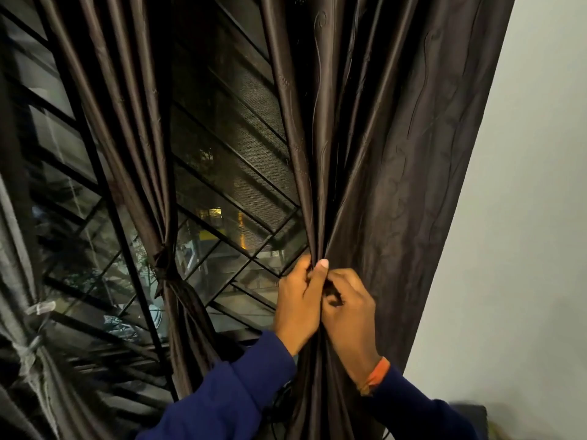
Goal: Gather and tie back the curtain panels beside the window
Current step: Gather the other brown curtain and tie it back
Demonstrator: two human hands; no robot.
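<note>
Curtain panels are the work item; the nearest one, the right panel (397, 185), hangs beside the wall (540, 185) and is bunched at mid-height by both hands. Left hand (298, 300) grips the gathered folds from the window side, fingers curled round the fabric, thumb upright against the bunch. Right hand (349, 312) meets it from the wall side, fingers curled into the same bunch; whether it also holds a tie cannot be told. No tie-back is visible on this panel, so gathering is judged nearly complete and tying outstanding.

Farther left, the middle panel (165, 265) is already cinched with a dark knot. At the far left edge, a grey panel (31, 338) is bound with a pale tie (41, 308). Behind all three stands the window grille (228, 160).
</note>
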